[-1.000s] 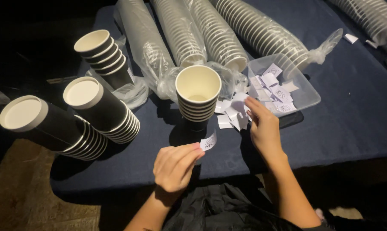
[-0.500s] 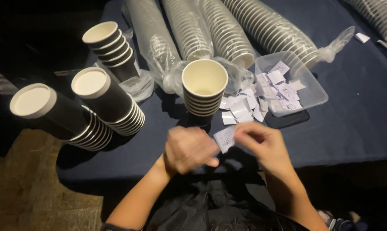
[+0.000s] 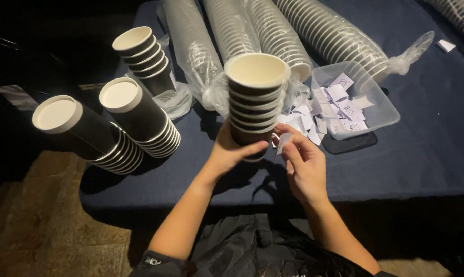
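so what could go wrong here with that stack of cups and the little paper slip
1. The left hand grips only the bottom of the cup stack, so the upper cups might tip or slide off.
2. The paper slip is pinched lightly in the right hand and could drop onto the dark tablecloth.
3. The clear tub of slips sits close by with slips already spilled; a swing of the stack could knock it.
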